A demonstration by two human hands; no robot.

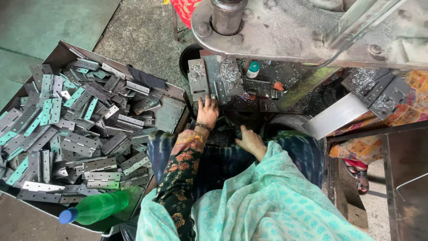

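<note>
My left hand (207, 112) reaches forward to the press bed, fingers touching a grey metal hinge (216, 91) that lies under the machine head; whether it grips the hinge cannot be told. A second hinge plate (198, 80) lies just left of it. My right hand (250, 140) rests low over my lap near a dark pile of parts (221, 136), fingers curled, and what it holds is hidden. Metal shavings (230, 73) cover the bed around the hinges.
A large metal tray (171, 114) at left is heaped with several grey and green-tinted hinges (78, 134). A green plastic bottle (96, 208) with a blue cap lies at its near edge. The press's heavy steel body (285, 31) overhangs ahead. Another person's sandalled foot (359, 176) is at right.
</note>
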